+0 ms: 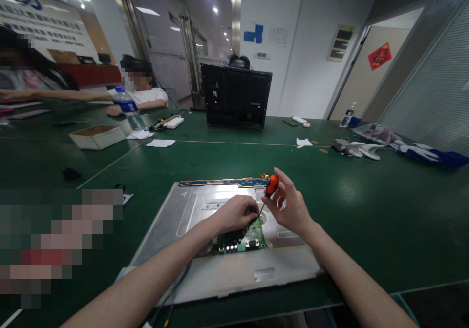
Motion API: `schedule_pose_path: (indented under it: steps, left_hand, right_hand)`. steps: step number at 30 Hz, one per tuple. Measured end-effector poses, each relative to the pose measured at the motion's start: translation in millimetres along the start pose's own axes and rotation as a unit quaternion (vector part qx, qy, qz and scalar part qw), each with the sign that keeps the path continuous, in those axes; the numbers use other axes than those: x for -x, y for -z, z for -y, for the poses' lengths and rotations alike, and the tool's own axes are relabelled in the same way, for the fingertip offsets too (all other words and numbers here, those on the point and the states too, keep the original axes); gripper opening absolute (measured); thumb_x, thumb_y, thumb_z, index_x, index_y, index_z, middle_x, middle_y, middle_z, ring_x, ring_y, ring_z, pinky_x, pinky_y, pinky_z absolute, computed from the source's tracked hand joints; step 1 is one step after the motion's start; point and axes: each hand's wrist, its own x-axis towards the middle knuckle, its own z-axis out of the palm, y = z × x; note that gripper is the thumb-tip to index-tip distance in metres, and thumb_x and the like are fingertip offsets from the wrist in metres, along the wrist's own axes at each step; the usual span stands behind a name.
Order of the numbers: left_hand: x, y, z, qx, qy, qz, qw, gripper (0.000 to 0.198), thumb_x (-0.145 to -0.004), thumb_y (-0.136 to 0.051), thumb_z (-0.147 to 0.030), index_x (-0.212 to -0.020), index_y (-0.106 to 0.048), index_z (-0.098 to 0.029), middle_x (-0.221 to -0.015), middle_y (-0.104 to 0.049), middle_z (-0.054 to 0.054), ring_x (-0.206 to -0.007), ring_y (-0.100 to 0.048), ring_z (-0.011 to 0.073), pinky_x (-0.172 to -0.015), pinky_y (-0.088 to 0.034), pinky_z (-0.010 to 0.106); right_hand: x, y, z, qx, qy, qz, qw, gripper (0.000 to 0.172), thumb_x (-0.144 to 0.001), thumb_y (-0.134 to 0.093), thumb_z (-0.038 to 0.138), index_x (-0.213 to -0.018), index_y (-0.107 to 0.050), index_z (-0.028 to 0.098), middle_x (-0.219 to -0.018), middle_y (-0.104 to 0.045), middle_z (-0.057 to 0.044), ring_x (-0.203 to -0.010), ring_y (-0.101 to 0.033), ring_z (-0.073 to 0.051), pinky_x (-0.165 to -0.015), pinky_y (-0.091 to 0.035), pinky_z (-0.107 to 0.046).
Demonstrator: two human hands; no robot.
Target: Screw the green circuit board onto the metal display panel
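Observation:
My right hand [293,208] grips a screwdriver [271,185] by its orange and black handle. The thin shaft slants down to the upper edge of a green circuit board [258,235]. Close by the tip, my left hand [236,215] has its fingers curled together over the board; what they hold, if anything, is hidden. The board, with several connectors along its near side, lies on the silver metal back of a flat display panel [161,242]. Along the panel's far edge runs a narrow blue circuit strip [220,183].
A dark monitor [238,96] stands upright across the green table. Left of it are an open box [98,137] and a water bottle [130,108]; people sit beyond. Gloves [361,149] and plastic bags lie far right. A cable [179,284] crosses the panel's near left.

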Motion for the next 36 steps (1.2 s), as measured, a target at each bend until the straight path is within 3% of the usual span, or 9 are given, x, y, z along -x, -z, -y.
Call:
schedule_pose_path:
  steps: [9, 18, 29, 36]
  left_hand:
    - [0.5, 0.4, -0.9, -0.004, 0.001, 0.002, 1.0, 0.011, -0.081, -0.064, -0.01, -0.079, -0.072, -0.016, -0.069, -0.068, 0.001, -0.062, -0.057, 0.015, -0.062, -0.039, 0.024]
    - [0.2, 0.4, -1.2, -0.005, -0.001, -0.002, 1.0, 0.011, -0.082, -0.064, -0.011, -0.08, -0.073, -0.015, -0.073, -0.07, 0.003, -0.066, -0.06, 0.0165, -0.064, -0.041, 0.025]
    - [0.1, -0.1, 0.8, -0.003, -0.014, -0.001, 1.0, 0.01, -0.083, -0.063, -0.011, -0.08, -0.072, -0.016, -0.075, -0.071, 0.002, -0.07, -0.062, 0.0167, -0.067, -0.043, 0.024]
    - [0.4, -1.5, 0.8, -0.006, -0.005, -0.005, 1.0, 0.01, -0.082, -0.064, -0.01, -0.08, -0.073, -0.016, -0.074, -0.07, 0.002, -0.067, -0.061, 0.0159, -0.064, -0.042, 0.023]
  right_hand:
    - [-1.0, 0.3, -0.7, 0.011, 0.001, 0.012, 1.0, 0.07, -0.093, -0.057, 0.017, -0.155, -0.027, 0.03, -0.082, -0.067, 0.002, -0.049, -0.058, -0.009, -0.043, -0.047, -0.018]
    - [1.8, -0.2, -2.0, 0.007, -0.007, 0.021, 1.0, 0.073, -0.094, -0.054, 0.016, -0.157, -0.021, 0.028, -0.079, -0.066, 0.0, -0.053, -0.061, -0.012, -0.045, -0.049, -0.02]
    - [1.1, -0.3, -3.7, 0.031, -0.008, 0.003, 0.999, 0.064, -0.093, -0.06, 0.02, -0.149, -0.032, 0.03, -0.077, -0.061, 0.005, -0.045, -0.052, -0.008, -0.044, -0.048, -0.02]
    - [1.4, 0.1, 0.0, -0.007, -0.024, 0.025, 0.999, 0.07, -0.091, -0.053, 0.014, -0.154, -0.024, 0.027, -0.077, -0.062, 0.002, -0.052, -0.059, -0.012, -0.044, -0.048, -0.02]
